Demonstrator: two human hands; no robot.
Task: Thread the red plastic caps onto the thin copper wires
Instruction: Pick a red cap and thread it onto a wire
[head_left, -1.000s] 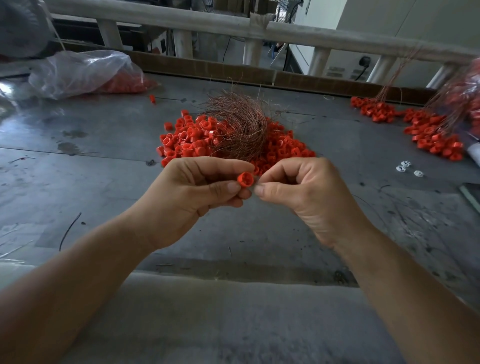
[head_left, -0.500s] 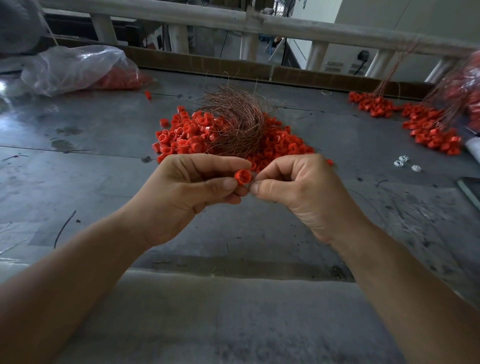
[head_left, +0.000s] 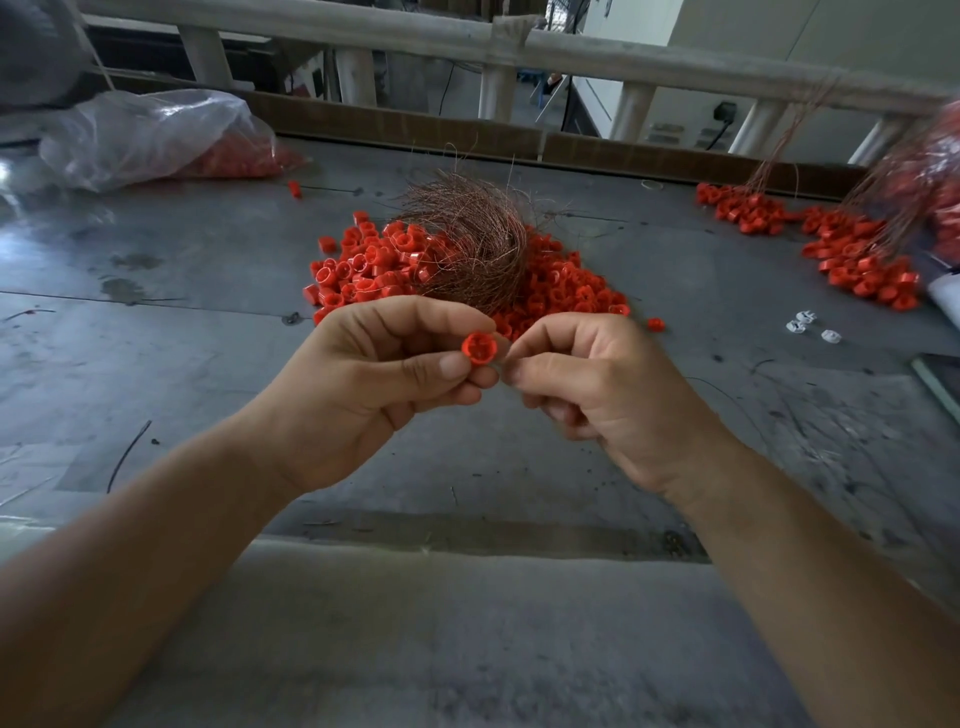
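My left hand (head_left: 384, 379) pinches one red cap (head_left: 478, 349) between thumb and fingers, its open side turned toward me. My right hand (head_left: 587, 384) is right beside it, thumb and forefinger pinched together against the cap's right edge; a thin copper wire is presumably between them but too fine to see. Behind both hands a heap of red caps (head_left: 363, 270) lies on the grey table (head_left: 156, 332), with a tangled bundle of copper wires (head_left: 467, 239) on top of it.
A clear plastic bag (head_left: 150, 135) holding more red caps lies at the back left. Caps strung on wires (head_left: 852, 254) are piled at the far right. A few small white parts (head_left: 810, 325) sit right of the heap. A wooden rail (head_left: 467, 47) borders the table's far side.
Both hands stay together on the cap; the cap has turned a little so its open face shows more. The view has shifted slightly.
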